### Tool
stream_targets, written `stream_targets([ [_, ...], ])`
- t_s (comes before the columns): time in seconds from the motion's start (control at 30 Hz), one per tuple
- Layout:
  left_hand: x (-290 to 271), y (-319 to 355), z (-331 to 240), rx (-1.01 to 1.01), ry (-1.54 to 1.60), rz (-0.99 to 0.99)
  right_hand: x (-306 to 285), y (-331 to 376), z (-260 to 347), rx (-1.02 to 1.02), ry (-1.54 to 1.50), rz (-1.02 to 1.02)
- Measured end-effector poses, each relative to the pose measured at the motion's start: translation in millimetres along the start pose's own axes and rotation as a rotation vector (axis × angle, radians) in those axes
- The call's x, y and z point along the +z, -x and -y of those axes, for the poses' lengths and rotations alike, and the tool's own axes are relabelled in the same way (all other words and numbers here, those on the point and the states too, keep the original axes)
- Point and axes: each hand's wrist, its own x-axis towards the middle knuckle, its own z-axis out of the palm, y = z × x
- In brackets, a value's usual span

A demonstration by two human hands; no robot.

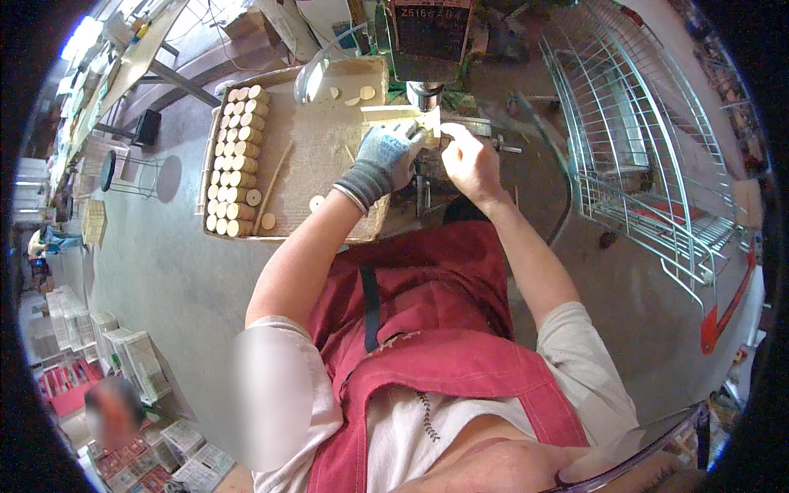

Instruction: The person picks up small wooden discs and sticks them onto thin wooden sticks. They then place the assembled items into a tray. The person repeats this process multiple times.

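Note:
My left hand (390, 156), in a grey and blue knitted glove, reaches to a pale jig (386, 115) beneath the chuck (425, 94) of a drill press (429, 37). Its fingers bend over the jig's near side, and their tips are hard to make out. On the right of the jig my bare right hand (471, 164) is closed, thumb and forefinger pressed together. What lies between those fingers is too small to name. Left of the press, a shallow cardboard tray (300, 189) holds stacked round wooden discs (238, 160) in rows along its left side.
Loose discs (317, 202) and a thin wooden strip (275, 185) lie in the tray. A wire shopping cart (633, 123) with a red handle (727, 304) stands at the right. On the left are a round stool (108, 170) and a long workbench (136, 62).

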Motion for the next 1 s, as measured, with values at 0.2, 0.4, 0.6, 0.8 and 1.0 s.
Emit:
stream_targets([
  [0.2, -4, -4, -4, -0.054, -0.005, 0.085, -22, -10, -12, 0.046, -0.185, -0.208],
  [0.4, -2, -1, -6, -0.085, 0.02, 0.06, -70, -60, 2, 0.271, -0.66, -0.32],
  [0.6, 1, 1, -4, -0.119, 0.05, 0.056, -157, -174, 47, -0.005, -0.875, -0.224],
  [0.8, 3, -7, -4, -0.077, 0.071, 0.036, -145, -229, 41, -0.383, -0.822, -0.647],
  [1.0, 1, -5, -5, -0.102, 0.117, 0.048, -175, -159, 68, -0.105, -0.741, -0.496],
])
